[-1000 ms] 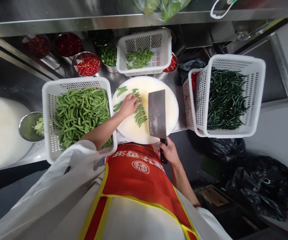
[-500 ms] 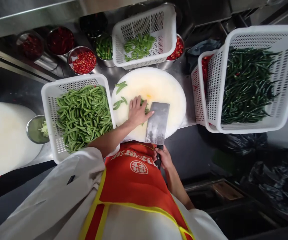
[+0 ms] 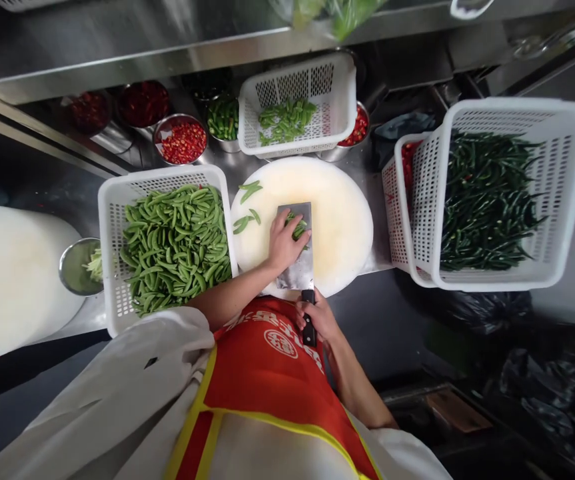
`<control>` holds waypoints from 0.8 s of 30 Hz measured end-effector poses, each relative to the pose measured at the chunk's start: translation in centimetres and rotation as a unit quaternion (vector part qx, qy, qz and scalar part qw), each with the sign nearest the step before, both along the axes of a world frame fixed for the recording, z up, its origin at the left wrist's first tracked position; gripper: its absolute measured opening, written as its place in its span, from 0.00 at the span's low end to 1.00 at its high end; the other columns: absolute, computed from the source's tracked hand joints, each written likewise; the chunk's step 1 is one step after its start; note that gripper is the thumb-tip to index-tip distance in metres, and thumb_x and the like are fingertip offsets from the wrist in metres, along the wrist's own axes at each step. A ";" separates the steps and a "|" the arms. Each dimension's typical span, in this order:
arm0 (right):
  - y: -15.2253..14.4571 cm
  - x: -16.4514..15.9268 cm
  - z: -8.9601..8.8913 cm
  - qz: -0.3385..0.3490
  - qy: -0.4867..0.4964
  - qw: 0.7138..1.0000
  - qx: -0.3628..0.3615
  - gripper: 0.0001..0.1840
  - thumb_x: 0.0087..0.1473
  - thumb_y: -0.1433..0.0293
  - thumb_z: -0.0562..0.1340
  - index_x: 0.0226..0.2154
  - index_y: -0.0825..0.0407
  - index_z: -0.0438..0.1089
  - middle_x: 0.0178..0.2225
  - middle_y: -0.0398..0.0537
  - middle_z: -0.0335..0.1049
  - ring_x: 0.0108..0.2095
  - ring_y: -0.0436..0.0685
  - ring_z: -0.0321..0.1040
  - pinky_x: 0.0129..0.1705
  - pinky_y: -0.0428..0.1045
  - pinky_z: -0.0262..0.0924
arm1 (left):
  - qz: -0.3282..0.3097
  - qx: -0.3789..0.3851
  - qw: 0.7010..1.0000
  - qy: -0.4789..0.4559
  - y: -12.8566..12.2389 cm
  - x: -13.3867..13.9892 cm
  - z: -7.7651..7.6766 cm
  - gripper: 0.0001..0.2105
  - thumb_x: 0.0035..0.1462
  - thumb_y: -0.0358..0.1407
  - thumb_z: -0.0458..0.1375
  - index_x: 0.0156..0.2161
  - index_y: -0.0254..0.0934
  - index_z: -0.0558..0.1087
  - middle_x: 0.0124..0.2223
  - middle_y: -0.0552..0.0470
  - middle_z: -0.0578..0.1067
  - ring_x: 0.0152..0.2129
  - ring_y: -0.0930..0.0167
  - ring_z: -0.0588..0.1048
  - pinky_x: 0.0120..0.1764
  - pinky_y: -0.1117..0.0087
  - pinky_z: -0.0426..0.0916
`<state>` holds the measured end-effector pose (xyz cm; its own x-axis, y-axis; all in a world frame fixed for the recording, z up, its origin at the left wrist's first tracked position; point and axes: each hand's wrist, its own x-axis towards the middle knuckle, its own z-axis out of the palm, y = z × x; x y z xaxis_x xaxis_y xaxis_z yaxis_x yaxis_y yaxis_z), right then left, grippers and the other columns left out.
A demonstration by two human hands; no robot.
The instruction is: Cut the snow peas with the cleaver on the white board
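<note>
On the round white cutting board (image 3: 344,227) a cleaver (image 3: 296,272) lies flat, its blade pointing away from me. My right hand (image 3: 321,316) is wrapped around the black handle at the board's near edge. Cut snap pea pieces (image 3: 297,228) rest on the blade. Over them is my left hand (image 3: 285,248), its fingers and thumb curved around the pieces, partly hiding them. A few loose snap pea pods (image 3: 250,191) lie at the board's left side. Left of the board, a white basket (image 3: 109,257) holds many whole snap peas (image 3: 180,247).
Behind the board stands a white basket (image 3: 344,87) with cut green pieces, near metal bowls of chopped red chillies (image 3: 183,142). A large basket (image 3: 564,193) of dark green chillies is at right. A metal shelf (image 3: 142,63) overhangs the back. Another cutting board (image 3: 12,273) is far left.
The cleaver has shifted left, its blade now beneath the cut pieces and my left hand. My left fingers have curled in around the pieces. The view has tilted slightly upward.
</note>
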<state>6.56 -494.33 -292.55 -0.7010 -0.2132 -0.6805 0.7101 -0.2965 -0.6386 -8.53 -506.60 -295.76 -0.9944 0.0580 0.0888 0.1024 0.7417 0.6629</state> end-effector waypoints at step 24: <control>7.5 -24.5 9.6 -0.016 0.178 0.984 0.021 0.19 0.42 0.68 0.62 0.33 0.45 0.50 0.21 0.30 0.61 0.16 0.47 0.58 0.17 0.44 0.54 | 0.095 0.044 0.994 0.015 -2.4 -34.3 4.0 0.11 0.71 0.39 0.51 0.40 0.38 0.73 0.47 0.46 0.77 0.50 0.67 0.72 0.58 0.61 0.63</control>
